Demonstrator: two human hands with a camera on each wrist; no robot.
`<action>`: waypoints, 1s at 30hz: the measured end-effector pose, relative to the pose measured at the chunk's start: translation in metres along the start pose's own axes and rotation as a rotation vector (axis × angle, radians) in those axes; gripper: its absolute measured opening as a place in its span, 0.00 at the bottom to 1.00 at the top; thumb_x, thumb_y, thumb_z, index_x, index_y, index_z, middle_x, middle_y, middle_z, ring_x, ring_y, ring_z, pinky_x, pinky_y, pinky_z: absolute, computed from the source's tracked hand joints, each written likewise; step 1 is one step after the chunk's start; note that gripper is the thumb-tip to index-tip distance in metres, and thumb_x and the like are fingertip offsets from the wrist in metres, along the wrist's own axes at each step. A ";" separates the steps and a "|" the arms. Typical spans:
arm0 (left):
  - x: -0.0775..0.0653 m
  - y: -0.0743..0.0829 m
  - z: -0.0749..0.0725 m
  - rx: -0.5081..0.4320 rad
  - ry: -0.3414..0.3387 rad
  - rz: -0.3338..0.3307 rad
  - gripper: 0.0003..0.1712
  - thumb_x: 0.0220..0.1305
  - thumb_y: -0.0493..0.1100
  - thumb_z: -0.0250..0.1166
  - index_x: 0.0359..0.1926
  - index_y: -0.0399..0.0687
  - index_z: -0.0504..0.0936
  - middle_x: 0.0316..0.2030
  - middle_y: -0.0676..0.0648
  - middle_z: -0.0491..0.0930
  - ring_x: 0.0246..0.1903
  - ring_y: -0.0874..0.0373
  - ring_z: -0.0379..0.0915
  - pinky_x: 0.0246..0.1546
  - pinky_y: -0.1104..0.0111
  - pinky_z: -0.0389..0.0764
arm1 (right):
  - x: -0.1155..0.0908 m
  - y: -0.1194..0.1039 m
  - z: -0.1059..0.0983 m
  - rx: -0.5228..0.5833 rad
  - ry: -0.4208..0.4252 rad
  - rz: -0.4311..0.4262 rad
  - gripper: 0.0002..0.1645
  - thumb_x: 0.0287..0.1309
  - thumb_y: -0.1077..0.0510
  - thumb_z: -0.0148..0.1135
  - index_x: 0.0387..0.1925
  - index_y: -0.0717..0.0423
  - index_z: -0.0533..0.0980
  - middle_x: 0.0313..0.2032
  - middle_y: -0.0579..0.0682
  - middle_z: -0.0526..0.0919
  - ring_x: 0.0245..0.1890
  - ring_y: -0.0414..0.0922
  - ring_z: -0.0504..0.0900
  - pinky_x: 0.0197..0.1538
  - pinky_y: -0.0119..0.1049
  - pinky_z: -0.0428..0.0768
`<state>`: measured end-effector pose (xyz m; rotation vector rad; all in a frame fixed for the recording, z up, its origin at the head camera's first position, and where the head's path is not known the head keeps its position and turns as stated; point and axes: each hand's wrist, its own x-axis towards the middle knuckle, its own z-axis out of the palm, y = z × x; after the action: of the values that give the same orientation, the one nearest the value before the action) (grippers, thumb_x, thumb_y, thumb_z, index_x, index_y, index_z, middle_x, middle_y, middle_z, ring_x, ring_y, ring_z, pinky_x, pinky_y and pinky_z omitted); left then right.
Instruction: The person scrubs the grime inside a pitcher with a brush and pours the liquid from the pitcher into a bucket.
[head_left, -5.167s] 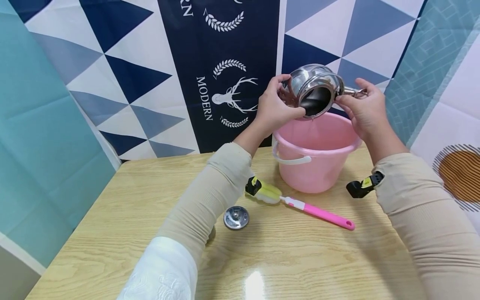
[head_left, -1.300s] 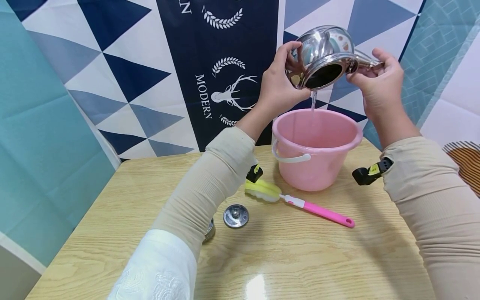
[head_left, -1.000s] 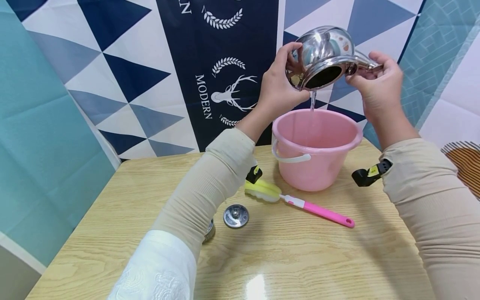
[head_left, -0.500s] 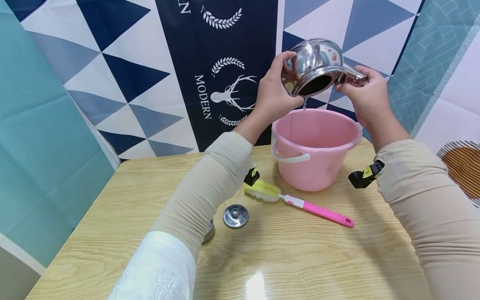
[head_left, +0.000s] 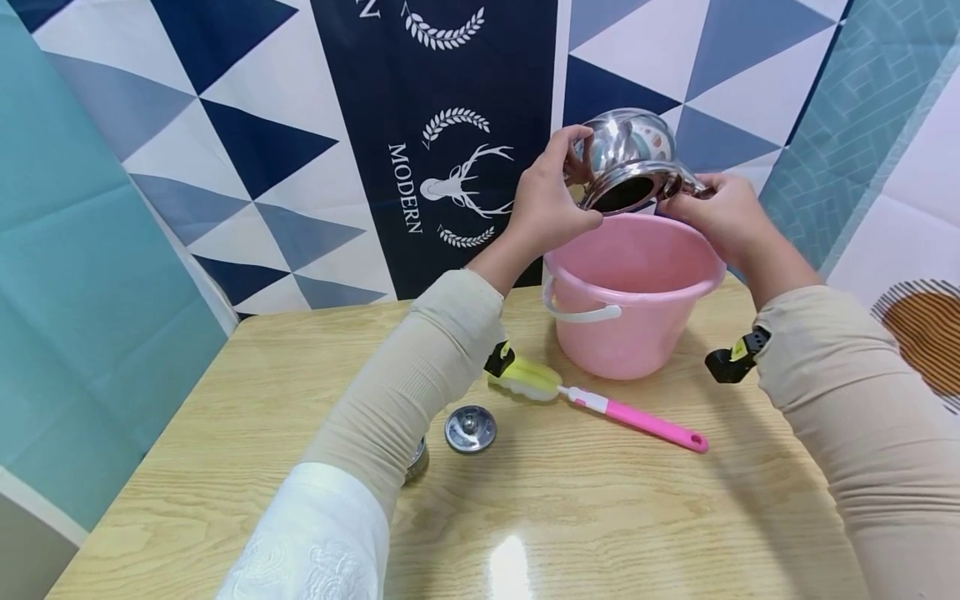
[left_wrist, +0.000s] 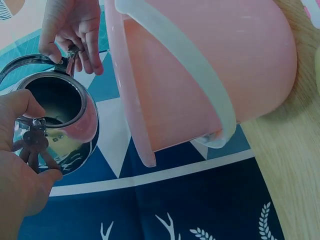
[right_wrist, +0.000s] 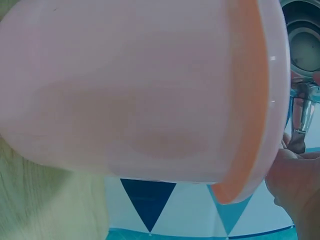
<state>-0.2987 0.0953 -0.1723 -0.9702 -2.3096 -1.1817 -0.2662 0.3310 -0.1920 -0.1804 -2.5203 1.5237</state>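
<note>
A shiny steel kettle (head_left: 630,137) is tipped over the pink bucket (head_left: 622,337), its dark round opening facing down toward me. My left hand (head_left: 551,200) grips the kettle's body on the left, thumb near the rim of the opening. With my right hand (head_left: 720,212) I pinch the spout (right_wrist: 301,112) on the other side. The left wrist view shows the kettle's opening (left_wrist: 55,100) with some light-coloured wet shine inside and its carrying handle (left_wrist: 25,61) swung aside. The bucket stands upright on the table, its white handle (head_left: 588,315) hanging down in front.
On the wooden table (head_left: 600,517) lie a brush with a yellow sponge head (head_left: 531,381) and pink handle (head_left: 652,427), and a round steel lid (head_left: 470,429). A small metal vessel (head_left: 418,461) is partly hidden by my left forearm. Patterned cloth (head_left: 255,150) hangs behind.
Water first trickled, then streamed from the raised kettle into the bucket; that stream is now out of sight. Both hands have lowered the kettle toward the bucket and slightly left.
</note>
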 end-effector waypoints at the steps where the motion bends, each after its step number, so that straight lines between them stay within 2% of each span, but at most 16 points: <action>1: 0.000 0.000 0.000 0.004 -0.002 0.001 0.50 0.42 0.36 0.76 0.67 0.52 0.61 0.42 0.52 0.72 0.44 0.64 0.73 0.39 0.79 0.74 | 0.000 0.001 0.001 -0.008 -0.005 -0.008 0.38 0.58 0.44 0.64 0.63 0.59 0.67 0.38 0.47 0.78 0.29 0.41 0.83 0.34 0.32 0.85; 5: -0.001 -0.002 0.000 0.022 -0.010 0.008 0.50 0.42 0.36 0.76 0.66 0.52 0.62 0.43 0.52 0.72 0.44 0.64 0.73 0.40 0.79 0.73 | -0.001 0.006 0.002 -0.051 -0.032 -0.036 0.35 0.58 0.43 0.64 0.57 0.63 0.68 0.27 0.45 0.80 0.24 0.42 0.83 0.30 0.35 0.85; 11: -0.003 -0.005 0.001 0.018 -0.008 0.019 0.50 0.41 0.36 0.76 0.66 0.52 0.62 0.44 0.51 0.73 0.44 0.63 0.73 0.40 0.79 0.73 | -0.002 0.010 0.003 -0.099 -0.034 -0.064 0.31 0.58 0.42 0.64 0.50 0.64 0.69 0.25 0.45 0.79 0.23 0.42 0.82 0.29 0.37 0.85; 15: -0.005 -0.008 0.003 -0.019 0.005 0.001 0.50 0.41 0.35 0.77 0.66 0.51 0.62 0.44 0.51 0.73 0.45 0.63 0.74 0.43 0.80 0.73 | -0.001 0.008 0.003 -0.050 -0.011 -0.044 0.35 0.59 0.43 0.64 0.58 0.62 0.68 0.33 0.47 0.79 0.27 0.41 0.82 0.32 0.34 0.85; 18: -0.007 -0.011 0.007 -0.045 0.029 -0.010 0.51 0.41 0.35 0.77 0.66 0.50 0.61 0.44 0.50 0.73 0.46 0.63 0.74 0.43 0.80 0.74 | 0.000 0.004 0.002 -0.020 0.025 -0.035 0.38 0.58 0.46 0.64 0.65 0.60 0.65 0.43 0.48 0.75 0.33 0.39 0.80 0.35 0.29 0.84; 22: -0.012 -0.017 0.012 -0.046 0.057 -0.039 0.51 0.40 0.36 0.77 0.66 0.50 0.60 0.47 0.50 0.71 0.47 0.63 0.72 0.39 0.78 0.74 | 0.001 0.000 0.001 -0.043 0.064 -0.050 0.44 0.58 0.48 0.66 0.70 0.59 0.59 0.53 0.52 0.71 0.43 0.39 0.76 0.40 0.24 0.81; 25: -0.016 -0.021 0.016 -0.049 0.065 -0.073 0.52 0.40 0.37 0.78 0.66 0.51 0.59 0.49 0.50 0.69 0.48 0.62 0.70 0.38 0.79 0.75 | 0.000 -0.002 0.000 -0.063 0.064 -0.062 0.49 0.58 0.47 0.67 0.73 0.59 0.55 0.60 0.57 0.66 0.49 0.42 0.73 0.48 0.26 0.80; 27: -0.018 -0.023 0.019 -0.058 0.071 -0.089 0.52 0.40 0.38 0.78 0.66 0.50 0.59 0.50 0.50 0.69 0.48 0.62 0.70 0.39 0.79 0.75 | 0.000 -0.004 -0.001 -0.062 0.059 -0.070 0.50 0.58 0.47 0.67 0.74 0.58 0.53 0.61 0.57 0.65 0.52 0.42 0.72 0.54 0.29 0.78; 30: -0.020 -0.026 0.022 -0.074 0.077 -0.108 0.53 0.40 0.39 0.79 0.66 0.50 0.58 0.51 0.50 0.70 0.49 0.62 0.71 0.44 0.79 0.72 | -0.001 -0.007 -0.001 -0.042 0.068 -0.104 0.50 0.57 0.51 0.68 0.73 0.59 0.52 0.57 0.52 0.68 0.50 0.39 0.73 0.58 0.29 0.75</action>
<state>-0.3038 0.0944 -0.2113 -0.8179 -2.2970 -1.3321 -0.2651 0.3283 -0.1853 -0.1031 -2.4695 1.4025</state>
